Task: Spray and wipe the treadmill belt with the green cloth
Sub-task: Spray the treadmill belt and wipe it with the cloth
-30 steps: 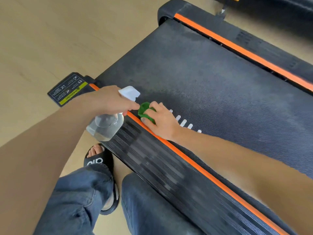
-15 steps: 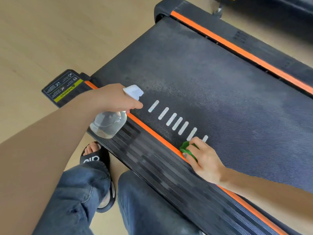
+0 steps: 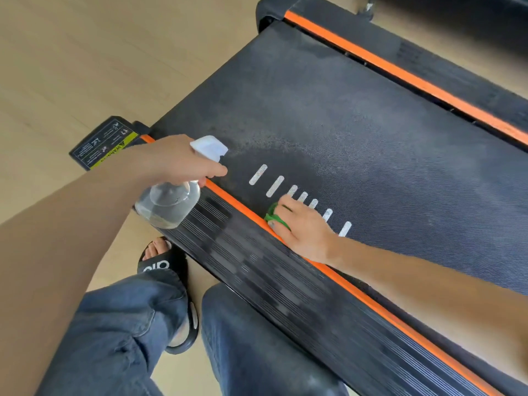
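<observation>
A: What do our hands hold?
B: Our left hand (image 3: 183,164) grips the spray bottle (image 3: 168,207) above the orange strip (image 3: 243,208). Our right hand (image 3: 303,230) presses the green cloth (image 3: 273,217), fingers curled over it.
A: Where does the cloth lie?
B: On the treadmill belt (image 3: 357,124), at 4 o'clock from the bottle, touching the white dashes (image 3: 275,185).

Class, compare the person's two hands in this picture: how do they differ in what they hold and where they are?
The left hand grips a clear spray bottle in the air; the right hand presses a green cloth onto the treadmill belt. Left sits over the orange side stripe, right by the white marks. Both are bare.
</observation>
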The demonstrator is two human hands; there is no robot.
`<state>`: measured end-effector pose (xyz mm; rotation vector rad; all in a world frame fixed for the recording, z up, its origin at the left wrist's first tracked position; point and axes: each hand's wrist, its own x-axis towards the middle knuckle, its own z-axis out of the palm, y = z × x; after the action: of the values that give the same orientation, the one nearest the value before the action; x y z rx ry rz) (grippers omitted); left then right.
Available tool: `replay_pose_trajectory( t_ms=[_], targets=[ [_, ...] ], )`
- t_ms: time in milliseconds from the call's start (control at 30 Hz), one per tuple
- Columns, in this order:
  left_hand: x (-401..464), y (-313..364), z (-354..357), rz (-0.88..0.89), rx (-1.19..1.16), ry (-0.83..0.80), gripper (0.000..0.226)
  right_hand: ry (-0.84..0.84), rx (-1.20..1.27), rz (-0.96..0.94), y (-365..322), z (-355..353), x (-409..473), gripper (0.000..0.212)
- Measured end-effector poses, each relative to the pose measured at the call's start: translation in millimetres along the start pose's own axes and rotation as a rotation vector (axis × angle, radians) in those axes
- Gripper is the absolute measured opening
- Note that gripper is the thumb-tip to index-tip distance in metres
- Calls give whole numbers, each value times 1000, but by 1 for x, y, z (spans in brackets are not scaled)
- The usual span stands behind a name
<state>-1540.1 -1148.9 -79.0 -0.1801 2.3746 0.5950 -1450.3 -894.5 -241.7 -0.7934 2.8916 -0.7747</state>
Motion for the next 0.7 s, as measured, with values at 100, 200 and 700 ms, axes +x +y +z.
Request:
replay_pose_trajectory(
  t_ms=[100,200,700],
  targets=[
    [-1,5,0,17,2,-7,37,-55,-3,32,22,-32,-99,29],
    [-2,10,4,43,-18,-17,37,-43,-35,76,27,-42,-145,32],
    [0,5,7,77,17,-62,42,167,-193,17,-12,26,117,44]
  ],
)
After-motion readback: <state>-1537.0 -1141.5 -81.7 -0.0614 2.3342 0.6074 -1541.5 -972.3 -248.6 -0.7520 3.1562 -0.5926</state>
